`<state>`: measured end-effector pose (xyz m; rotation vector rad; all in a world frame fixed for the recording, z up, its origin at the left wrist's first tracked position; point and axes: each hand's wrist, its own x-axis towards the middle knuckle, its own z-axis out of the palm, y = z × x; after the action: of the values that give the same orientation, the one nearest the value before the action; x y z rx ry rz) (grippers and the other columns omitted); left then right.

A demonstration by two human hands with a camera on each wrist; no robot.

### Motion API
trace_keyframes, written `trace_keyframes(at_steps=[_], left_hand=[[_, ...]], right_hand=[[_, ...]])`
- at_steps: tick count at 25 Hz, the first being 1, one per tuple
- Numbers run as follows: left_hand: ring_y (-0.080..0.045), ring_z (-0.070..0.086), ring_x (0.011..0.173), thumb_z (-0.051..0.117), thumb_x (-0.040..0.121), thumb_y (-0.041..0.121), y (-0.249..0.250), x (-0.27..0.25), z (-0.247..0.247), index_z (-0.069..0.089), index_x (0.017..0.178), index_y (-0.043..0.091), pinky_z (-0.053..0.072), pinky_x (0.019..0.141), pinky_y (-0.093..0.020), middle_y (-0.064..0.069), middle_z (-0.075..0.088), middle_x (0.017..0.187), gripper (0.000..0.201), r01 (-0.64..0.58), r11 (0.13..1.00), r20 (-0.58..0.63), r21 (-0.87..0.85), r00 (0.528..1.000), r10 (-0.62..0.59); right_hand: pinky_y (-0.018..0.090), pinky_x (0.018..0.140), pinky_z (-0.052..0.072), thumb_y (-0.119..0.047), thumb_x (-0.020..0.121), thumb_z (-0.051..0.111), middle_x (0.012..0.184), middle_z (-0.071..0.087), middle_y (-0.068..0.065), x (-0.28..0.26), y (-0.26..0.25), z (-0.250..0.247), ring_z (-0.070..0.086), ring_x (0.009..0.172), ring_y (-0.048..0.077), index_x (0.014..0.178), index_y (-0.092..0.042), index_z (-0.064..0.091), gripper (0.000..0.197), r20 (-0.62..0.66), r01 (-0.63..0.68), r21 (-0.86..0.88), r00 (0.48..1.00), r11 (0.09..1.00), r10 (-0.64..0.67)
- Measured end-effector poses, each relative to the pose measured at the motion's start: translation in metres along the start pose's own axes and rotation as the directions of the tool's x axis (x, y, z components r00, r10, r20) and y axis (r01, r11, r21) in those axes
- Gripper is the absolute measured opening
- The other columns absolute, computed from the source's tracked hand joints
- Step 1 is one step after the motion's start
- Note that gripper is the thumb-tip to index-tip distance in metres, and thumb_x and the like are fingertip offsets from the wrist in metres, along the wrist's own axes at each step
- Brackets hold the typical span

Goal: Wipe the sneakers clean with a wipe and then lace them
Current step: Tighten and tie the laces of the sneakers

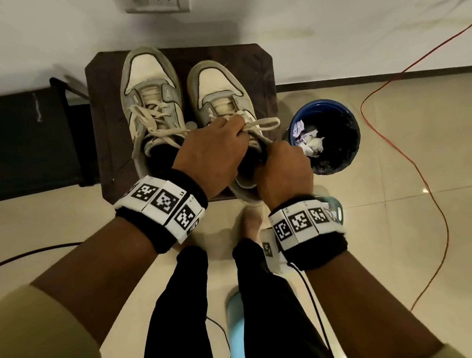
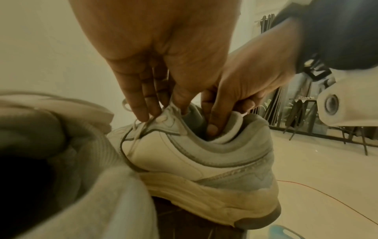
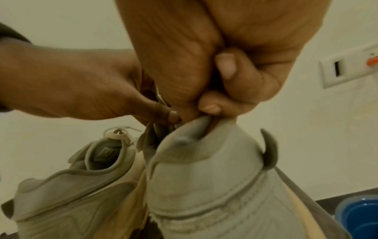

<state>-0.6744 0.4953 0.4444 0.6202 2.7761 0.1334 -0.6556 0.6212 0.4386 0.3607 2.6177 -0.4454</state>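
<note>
Two sneakers sit side by side on a dark stool [image 1: 100, 110] against the wall, toes pointing away from the person. The left sneaker [image 1: 146, 81] stands alone with its laces lying loose across the tongue. All the action is on the right sneaker [image 1: 215, 89]: the left hand [image 1: 212, 152] reaches over its throat, fingers extended downward, fingertips pinching the lace [image 1: 264, 123] right at the top eyelets, as the left wrist view shows up close. The right hand [image 1: 282, 169] is clamped on the collar at the heel, fingers curled tight and hooked inside the opening, thumb folded over the rim; the right wrist view shows that fist bunched around the heel fabric. One loop of lace trails off to the right of the shoe, toward a blue bin [image 1: 323, 108] on the floor just beside the stool, with crumpled wipes [image 1: 308, 141] inside it. An orange cable [image 1: 416, 168] snakes across the tiled floor to the right.
</note>
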Motion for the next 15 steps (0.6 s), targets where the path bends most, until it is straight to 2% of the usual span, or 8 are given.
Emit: trace_keyframes(at_steps=[2, 4, 6, 7, 8, 10, 13, 15], left_hand=[[-0.027, 0.056, 0.095, 0.058, 0.089, 0.014, -0.005, -0.001, 0.000, 0.063, 0.104, 0.013, 0.038, 0.056, -0.033, -0.005, 0.055, 0.115, 0.017, 0.018, 1.000, 0.005, -0.022, 1.000, -0.018], [-0.026, 0.053, 0.101, 0.052, 0.094, 0.016, -0.008, -0.001, -0.002, 0.059, 0.111, 0.016, 0.036, 0.060, -0.033, -0.004, 0.052, 0.121, 0.019, 0.032, 0.999, 0.020, -0.027, 0.999, -0.031], [-0.026, 0.051, 0.105, 0.050, 0.095, 0.016, -0.007, 0.000, -0.004, 0.057, 0.113, 0.017, 0.036, 0.063, -0.033, -0.004, 0.049, 0.124, 0.020, 0.022, 1.000, 0.031, -0.015, 0.999, -0.022], [-0.026, 0.050, 0.107, 0.050, 0.095, 0.016, -0.007, 0.001, -0.005, 0.057, 0.113, 0.016, 0.037, 0.064, -0.033, -0.004, 0.048, 0.126, 0.020, 0.014, 1.000, 0.040, -0.013, 0.999, -0.013], [-0.026, 0.050, 0.109, 0.050, 0.094, 0.015, -0.008, 0.001, -0.006, 0.057, 0.114, 0.016, 0.039, 0.065, -0.034, -0.004, 0.047, 0.128, 0.021, 0.006, 1.000, 0.054, -0.014, 0.999, -0.005], [-0.026, 0.049, 0.112, 0.051, 0.094, 0.014, -0.008, 0.002, -0.007, 0.057, 0.116, 0.014, 0.043, 0.069, -0.035, -0.005, 0.045, 0.131, 0.023, -0.007, 1.000, 0.080, -0.025, 0.997, 0.009], [-0.026, 0.048, 0.113, 0.050, 0.094, 0.011, -0.010, 0.002, -0.007, 0.056, 0.119, 0.012, 0.040, 0.067, -0.034, -0.007, 0.043, 0.133, 0.025, -0.037, 0.999, 0.096, 0.003, 0.995, 0.037], [-0.026, 0.048, 0.114, 0.049, 0.095, 0.010, -0.011, 0.003, -0.007, 0.056, 0.120, 0.010, 0.039, 0.066, -0.033, -0.008, 0.042, 0.133, 0.027, -0.078, 0.997, 0.103, 0.020, 0.992, 0.076]], right_hand=[[0.033, 0.065, 0.045, -0.028, 0.085, 0.056, 0.094, 0.066, 0.011, -0.005, 0.002, -0.005, 0.062, 0.083, 0.033, 0.099, -0.014, 0.065, 0.021, -0.006, 0.034, -0.067, 0.999, 0.997, -0.035], [0.035, 0.068, 0.051, -0.030, 0.085, 0.059, 0.097, 0.066, 0.005, -0.013, 0.007, -0.010, 0.062, 0.083, 0.029, 0.104, -0.019, 0.066, 0.023, -0.060, 0.102, -0.065, 0.993, 0.993, -0.106], [0.037, 0.068, 0.053, -0.023, 0.084, 0.064, 0.100, 0.063, 0.002, -0.025, 0.015, -0.015, 0.062, 0.082, 0.026, 0.107, -0.021, 0.068, 0.024, -0.132, 0.279, 0.003, 0.952, 0.960, -0.276], [0.038, 0.066, 0.053, -0.019, 0.083, 0.065, 0.102, 0.064, 0.002, -0.029, 0.018, -0.015, 0.062, 0.081, 0.026, 0.104, -0.020, 0.070, 0.022, -0.124, 0.388, 0.009, 0.915, 0.922, -0.384], [0.038, 0.064, 0.054, -0.018, 0.083, 0.066, 0.103, 0.065, 0.001, -0.034, 0.019, -0.012, 0.063, 0.079, 0.027, 0.102, -0.019, 0.072, 0.020, -0.075, 0.476, -0.011, 0.877, 0.879, -0.475], [0.038, 0.056, 0.054, -0.019, 0.081, 0.068, 0.104, 0.067, 0.001, -0.040, 0.020, 0.001, 0.065, 0.073, 0.030, 0.100, -0.018, 0.073, 0.020, 0.053, 0.558, -0.123, 0.830, 0.821, -0.556], [0.033, 0.044, 0.049, -0.011, 0.071, 0.074, 0.096, 0.069, 0.005, -0.041, 0.015, 0.012, 0.063, 0.057, 0.033, 0.097, -0.015, 0.073, 0.025, 0.165, 0.552, -0.245, 0.834, 0.797, -0.527], [0.033, 0.046, 0.048, -0.005, 0.069, 0.069, 0.095, 0.069, 0.007, -0.039, 0.013, 0.012, 0.063, 0.059, 0.035, 0.094, -0.013, 0.073, 0.026, 0.216, 0.555, -0.276, 0.831, 0.785, -0.512]])
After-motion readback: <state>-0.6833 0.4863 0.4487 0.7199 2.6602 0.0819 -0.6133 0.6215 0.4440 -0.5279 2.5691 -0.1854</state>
